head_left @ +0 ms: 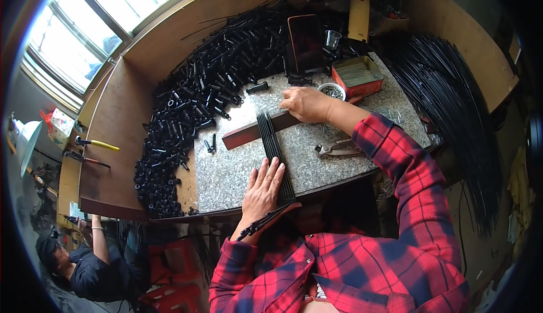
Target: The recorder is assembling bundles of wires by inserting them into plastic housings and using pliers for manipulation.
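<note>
My left hand (264,185) lies with its fingers stretched out along a row of thin black rods (271,137), near the front edge of the speckled stone slab (220,183). The rods run side by side across a dark reddish-brown bar (243,135), their far ends just past it. My right hand (310,104) is closed, its fingertips pinched together just above the far side of the bar, right of the rod ends. What it pinches, if anything, is too small to see. Close beside it is a white bowl (334,92) of small metal pieces.
Pliers (339,148) lie on the slab near my right forearm. A red tin (362,86) of thin pins, a phone (306,47) and a clear cup (332,40) stand behind. Black plastic parts (198,86) are heaped left; long black rods (452,98) hang right. Another person (96,262) sits lower left.
</note>
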